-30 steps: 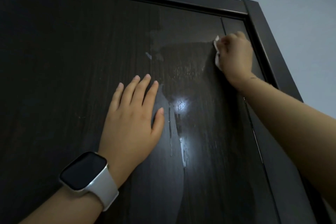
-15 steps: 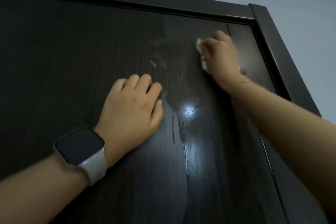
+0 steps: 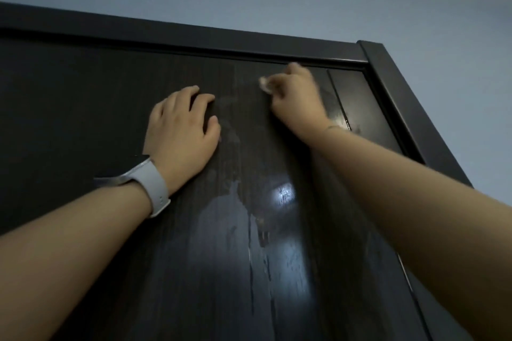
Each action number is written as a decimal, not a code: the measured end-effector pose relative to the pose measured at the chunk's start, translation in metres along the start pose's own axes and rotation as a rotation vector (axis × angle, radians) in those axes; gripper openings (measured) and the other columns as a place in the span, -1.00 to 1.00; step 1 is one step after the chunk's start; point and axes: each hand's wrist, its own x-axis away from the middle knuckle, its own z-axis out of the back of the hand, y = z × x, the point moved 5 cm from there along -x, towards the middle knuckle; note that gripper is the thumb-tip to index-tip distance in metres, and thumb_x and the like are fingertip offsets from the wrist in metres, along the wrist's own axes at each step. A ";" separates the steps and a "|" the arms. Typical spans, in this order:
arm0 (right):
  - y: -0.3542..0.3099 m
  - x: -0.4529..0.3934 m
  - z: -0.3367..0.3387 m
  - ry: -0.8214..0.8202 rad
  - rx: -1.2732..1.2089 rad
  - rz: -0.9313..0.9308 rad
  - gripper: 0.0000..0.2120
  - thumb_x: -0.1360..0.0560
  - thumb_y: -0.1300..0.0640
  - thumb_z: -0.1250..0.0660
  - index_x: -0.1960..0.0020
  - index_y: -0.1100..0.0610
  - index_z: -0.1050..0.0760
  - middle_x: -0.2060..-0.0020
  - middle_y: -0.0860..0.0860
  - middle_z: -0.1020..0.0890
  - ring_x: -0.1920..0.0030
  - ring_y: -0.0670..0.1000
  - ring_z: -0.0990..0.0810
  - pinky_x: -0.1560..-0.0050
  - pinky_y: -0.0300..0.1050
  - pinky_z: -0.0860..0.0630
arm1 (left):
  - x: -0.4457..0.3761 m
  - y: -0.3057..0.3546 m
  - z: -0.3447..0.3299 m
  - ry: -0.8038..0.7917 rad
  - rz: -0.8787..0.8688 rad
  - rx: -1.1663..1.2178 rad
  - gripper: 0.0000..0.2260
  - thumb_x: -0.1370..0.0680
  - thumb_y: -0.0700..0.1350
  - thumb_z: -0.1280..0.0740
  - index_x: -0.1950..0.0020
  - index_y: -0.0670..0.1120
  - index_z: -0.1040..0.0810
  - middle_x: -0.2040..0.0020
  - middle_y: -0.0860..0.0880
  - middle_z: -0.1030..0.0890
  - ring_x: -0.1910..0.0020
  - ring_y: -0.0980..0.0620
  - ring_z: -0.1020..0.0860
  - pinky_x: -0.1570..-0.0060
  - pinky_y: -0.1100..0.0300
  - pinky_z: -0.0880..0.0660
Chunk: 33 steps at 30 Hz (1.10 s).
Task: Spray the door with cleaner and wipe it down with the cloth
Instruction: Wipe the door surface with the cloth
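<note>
Cloth (image 3: 264,85), bunched in the right hand's (image 3: 297,99) curled fingers, is best pressed flat along the door's (image 3: 110,119) wet streaks (image 3: 249,243); the left hand's (image 3: 181,130) fingers are bent, pressing the panel.

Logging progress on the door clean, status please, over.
Right hand grips cloth, on door near top edge. Left hand braced on door. Wet streaks below. Nothing obstructing.
</note>
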 end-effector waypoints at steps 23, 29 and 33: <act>0.079 -0.043 0.012 0.041 0.004 -0.280 -0.78 -0.55 0.21 -0.34 -0.16 0.18 -0.64 -0.02 0.16 -0.48 -0.14 0.21 -0.52 0.01 -0.18 -0.36 | 0.001 0.000 -0.002 0.015 -0.018 -0.014 -0.58 -0.62 0.03 -0.09 -0.44 -0.06 -0.39 -0.46 -0.10 -0.36 -0.45 -0.09 -0.30 -0.42 -0.04 -0.18; 0.067 -0.040 0.008 0.107 -0.024 -0.403 -0.75 -0.56 0.27 -0.26 -0.18 0.20 -0.62 -0.19 0.19 -0.45 -0.25 0.21 -0.44 -0.24 -0.08 -0.36 | 0.001 0.003 0.002 0.027 -0.005 0.017 -0.52 -0.54 0.04 -0.01 -0.39 -0.07 -0.43 -0.41 -0.09 -0.41 -0.41 -0.07 -0.34 -0.39 -0.02 -0.21; -0.020 -0.049 -0.027 0.018 -0.100 -0.121 -0.74 -0.54 0.30 -0.25 -0.15 0.17 -0.63 -0.12 0.12 -0.48 -0.19 0.10 -0.44 0.04 -0.26 -0.20 | 0.000 -0.002 0.003 0.044 0.011 0.100 -0.63 -0.62 -0.13 -0.10 -0.41 -0.11 -0.41 -0.44 -0.08 -0.39 -0.42 -0.05 -0.33 -0.42 0.01 -0.20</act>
